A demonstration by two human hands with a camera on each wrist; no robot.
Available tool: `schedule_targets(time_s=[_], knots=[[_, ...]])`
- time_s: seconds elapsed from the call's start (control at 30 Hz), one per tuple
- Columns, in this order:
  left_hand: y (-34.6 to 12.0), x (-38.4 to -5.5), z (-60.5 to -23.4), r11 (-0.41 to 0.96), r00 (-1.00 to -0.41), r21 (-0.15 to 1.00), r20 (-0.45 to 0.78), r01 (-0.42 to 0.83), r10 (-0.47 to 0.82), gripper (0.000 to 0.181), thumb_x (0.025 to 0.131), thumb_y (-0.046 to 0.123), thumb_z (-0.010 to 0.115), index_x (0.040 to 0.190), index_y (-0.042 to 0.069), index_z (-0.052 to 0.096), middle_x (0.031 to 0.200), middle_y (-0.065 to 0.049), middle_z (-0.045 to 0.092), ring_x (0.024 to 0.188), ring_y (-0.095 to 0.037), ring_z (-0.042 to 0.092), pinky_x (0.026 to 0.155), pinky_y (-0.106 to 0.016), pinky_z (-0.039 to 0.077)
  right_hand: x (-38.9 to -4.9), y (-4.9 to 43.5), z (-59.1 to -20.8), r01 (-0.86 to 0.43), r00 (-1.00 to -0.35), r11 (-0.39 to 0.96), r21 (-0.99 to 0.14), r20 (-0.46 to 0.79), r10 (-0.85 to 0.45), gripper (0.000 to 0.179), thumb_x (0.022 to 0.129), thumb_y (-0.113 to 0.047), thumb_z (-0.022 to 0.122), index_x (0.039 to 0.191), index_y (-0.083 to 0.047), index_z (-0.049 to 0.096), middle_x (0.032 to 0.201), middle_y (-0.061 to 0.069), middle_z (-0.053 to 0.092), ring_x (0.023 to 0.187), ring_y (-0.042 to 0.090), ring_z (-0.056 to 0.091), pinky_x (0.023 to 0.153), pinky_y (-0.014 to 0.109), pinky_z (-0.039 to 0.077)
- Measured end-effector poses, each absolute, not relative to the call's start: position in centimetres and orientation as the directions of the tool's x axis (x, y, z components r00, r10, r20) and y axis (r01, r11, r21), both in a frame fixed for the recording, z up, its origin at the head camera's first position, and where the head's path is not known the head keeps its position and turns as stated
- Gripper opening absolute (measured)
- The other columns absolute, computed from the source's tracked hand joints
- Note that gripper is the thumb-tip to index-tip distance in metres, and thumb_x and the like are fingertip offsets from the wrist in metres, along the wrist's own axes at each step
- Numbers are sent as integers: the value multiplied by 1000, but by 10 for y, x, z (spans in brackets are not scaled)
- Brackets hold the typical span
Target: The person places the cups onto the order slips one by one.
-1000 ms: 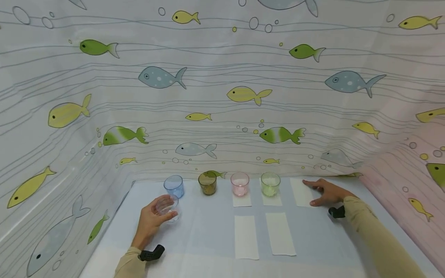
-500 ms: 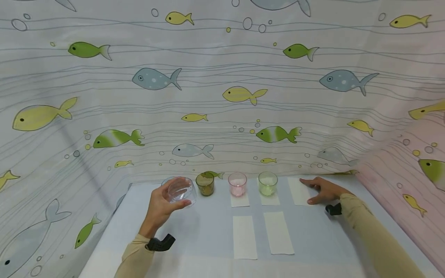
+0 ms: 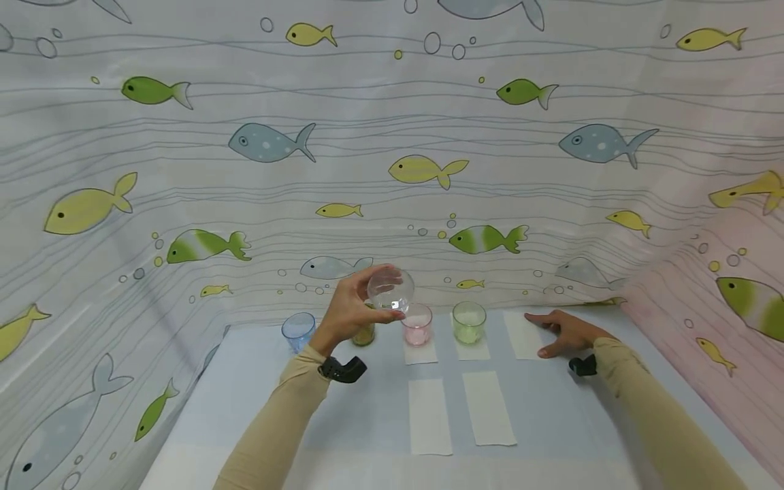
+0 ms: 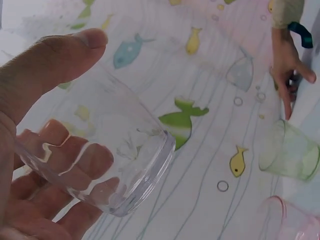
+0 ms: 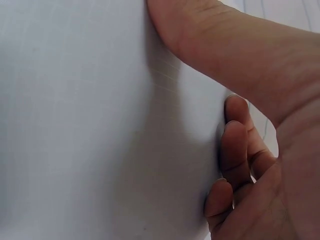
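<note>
My left hand (image 3: pixel 352 306) grips a clear cup (image 3: pixel 392 291) with thumb and fingers, raised above the table's back part. In the left wrist view the cup (image 4: pixel 115 145) is tilted and looks empty. The hand partly hides a brown cup (image 3: pixel 364 335). Just right of the clear cup are a pink cup (image 3: pixel 417 327) and a green cup (image 3: pixel 469 323), each on a white paper strip. My right hand (image 3: pixel 566 333) rests at another paper strip (image 3: pixel 520 337), index finger and thumb touching its far and near right edge. The right wrist view shows several fingers (image 5: pixel 234 150) loosely curled.
A blue cup (image 3: pixel 299 332) stands at the back left. Two more white paper strips, a left one (image 3: pixel 429 416) and a right one (image 3: pixel 488 408), lie nearer on the pale blue table (image 3: pixel 361 415). A fish-patterned sheet (image 3: pixel 343 170) encloses the back and sides.
My left hand has lifted the clear cup and carried it right and up, from near the blue cup to beside the pink one. The right hand stays at its strip.
</note>
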State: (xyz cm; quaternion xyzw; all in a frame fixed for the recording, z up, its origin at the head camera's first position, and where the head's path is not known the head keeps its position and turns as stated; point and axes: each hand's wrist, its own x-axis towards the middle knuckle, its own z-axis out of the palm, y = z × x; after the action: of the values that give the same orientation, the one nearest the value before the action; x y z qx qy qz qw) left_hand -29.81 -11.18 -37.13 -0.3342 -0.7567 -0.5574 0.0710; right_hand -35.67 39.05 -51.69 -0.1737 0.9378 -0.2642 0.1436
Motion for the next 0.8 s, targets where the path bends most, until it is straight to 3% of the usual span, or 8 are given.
schedule_targets(time_s=[0.27, 0.6, 0.8], knots=[[-65, -327, -367, 66, -726, 802, 498, 593, 474, 71, 78, 0, 92, 142, 7, 63, 136, -16, 68, 127, -32, 68, 114, -53, 52, -359, 392, -522, -234, -902, 804, -547, -186, -389, 105, 76, -38, 97, 160, -8, 43, 144, 30, 51, 111, 33, 49, 97, 44, 47], [-12, -349, -376, 37, -747, 863, 415, 505, 519, 64, 83, 3, 90, 141, 8, 64, 134, -14, 71, 128, -33, 68, 111, -31, 55, -361, 389, -520, -230, -906, 795, -561, -175, -385, 103, 77, -35, 97, 160, -8, 44, 148, 33, 50, 119, 37, 53, 105, 54, 48], [17, -365, -392, 28, -764, 887, 381, 461, 520, 61, 84, 10, 91, 139, 13, 66, 132, -8, 73, 125, -26, 70, 109, -31, 56, -367, 389, -524, -224, -904, 781, -583, -174, -389, 102, 76, -37, 97, 160, -8, 45, 151, 33, 47, 121, 36, 51, 108, 58, 46]])
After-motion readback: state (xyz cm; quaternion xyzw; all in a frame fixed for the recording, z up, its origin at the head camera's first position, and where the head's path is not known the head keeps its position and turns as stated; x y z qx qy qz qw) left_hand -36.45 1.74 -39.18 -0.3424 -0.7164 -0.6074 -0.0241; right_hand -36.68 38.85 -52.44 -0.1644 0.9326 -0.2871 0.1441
